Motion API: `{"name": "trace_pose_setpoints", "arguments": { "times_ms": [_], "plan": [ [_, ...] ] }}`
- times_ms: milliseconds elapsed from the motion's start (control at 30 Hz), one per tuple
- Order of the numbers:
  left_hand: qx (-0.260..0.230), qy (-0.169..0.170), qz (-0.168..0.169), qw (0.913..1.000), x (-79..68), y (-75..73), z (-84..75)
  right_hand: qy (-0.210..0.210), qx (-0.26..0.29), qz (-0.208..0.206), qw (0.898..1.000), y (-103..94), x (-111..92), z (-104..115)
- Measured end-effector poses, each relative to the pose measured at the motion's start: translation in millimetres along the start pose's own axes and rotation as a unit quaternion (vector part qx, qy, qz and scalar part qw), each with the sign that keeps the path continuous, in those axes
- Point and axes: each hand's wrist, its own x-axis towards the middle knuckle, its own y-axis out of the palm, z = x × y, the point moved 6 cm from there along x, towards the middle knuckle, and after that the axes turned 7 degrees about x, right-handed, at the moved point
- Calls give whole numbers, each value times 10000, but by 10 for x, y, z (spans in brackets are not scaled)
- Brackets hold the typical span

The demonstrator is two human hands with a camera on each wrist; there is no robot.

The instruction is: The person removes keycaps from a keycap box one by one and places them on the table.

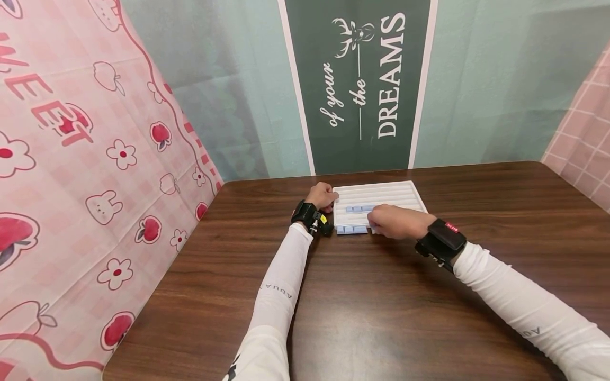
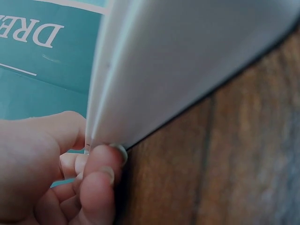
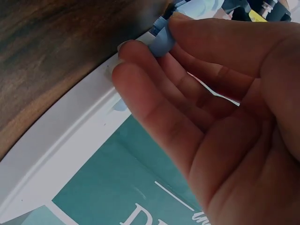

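White and ridged, the tray point(image 1: 381, 191) sits on the brown desk point(image 1: 362, 307) between the hands: the left hand point(image 1: 323, 196) pinches its left edge, while the right hand point(image 1: 397, 221) pinches a small blue piece point(image 3: 161, 44) at the near rim, hiding part of it. One blue row point(image 1: 355, 209) lies inside, another row point(image 1: 351, 230) just before that rim; a lettered banner point(image 1: 362, 143) hangs behind.

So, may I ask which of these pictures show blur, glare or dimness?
Head view: pale glare on the table; left wrist view: the table and the tray look blurred; right wrist view: the right hand appears dimly lit.
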Motion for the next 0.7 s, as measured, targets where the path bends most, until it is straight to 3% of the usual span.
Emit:
{"name": "trace_pose_setpoints", "arguments": {
  "times_ms": [233,533,700],
  "plan": [
    [50,-169,49,9998,48,31,26,-84,-162,-123,9998,20,-7,16],
    [-25,322,-125,9994,-103,-41,-61,-87,-275,-186,9994,27,29,-15],
    [-44,250,-37,9997,-79,-32,-49,-167,-220,-324,9991,27,43,-17]
  ]
}}
